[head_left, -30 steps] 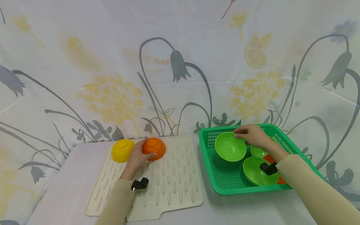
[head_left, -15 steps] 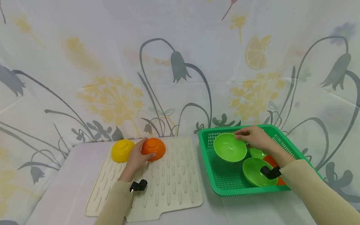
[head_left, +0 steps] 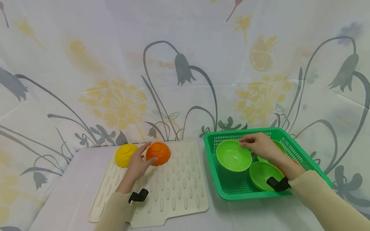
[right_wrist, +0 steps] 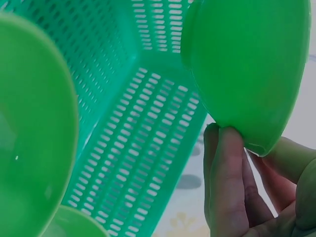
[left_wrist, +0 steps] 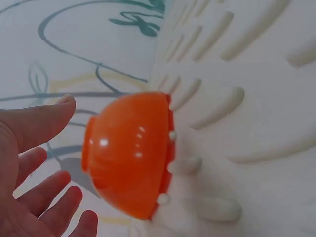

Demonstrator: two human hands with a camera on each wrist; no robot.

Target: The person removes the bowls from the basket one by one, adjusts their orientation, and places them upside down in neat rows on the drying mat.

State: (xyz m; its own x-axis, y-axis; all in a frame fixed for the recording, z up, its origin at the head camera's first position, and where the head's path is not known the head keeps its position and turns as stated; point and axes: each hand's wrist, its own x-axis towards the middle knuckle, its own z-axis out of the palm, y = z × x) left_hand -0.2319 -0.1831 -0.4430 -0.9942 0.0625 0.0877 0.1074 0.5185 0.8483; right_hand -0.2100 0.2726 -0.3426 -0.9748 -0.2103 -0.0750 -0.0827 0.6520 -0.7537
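An orange bowl [head_left: 159, 154] [left_wrist: 129, 158] stands upside down on the cream ribbed drying mat [head_left: 179, 192]. My left hand [head_left: 137, 166] [left_wrist: 29, 168] is beside it with fingers spread; the left wrist view shows a gap between them and the bowl. To its left, a yellow bowl [head_left: 123, 155] also lies upside down, partly behind the hand. Over the left part of the green basket [head_left: 214, 173], my right hand [head_left: 262, 147] [right_wrist: 232, 187] pinches the rim of a light green bowl [head_left: 233, 155] [right_wrist: 247, 64], thumb on one side and fingers on the other. That bowl is tilted, its inside facing the head camera.
Inside the basket sit another green bowl [head_left: 261, 175] at the front and a green bowl [head_left: 278, 148] behind my right hand. Something orange [head_left: 281, 170] is mostly hidden under my right wrist. A flower-printed cloth [head_left: 185, 96] hangs behind the table.
My left hand has let go of the orange bowl and drawn slightly back. My right hand has moved the green bowl a little left and toward me.
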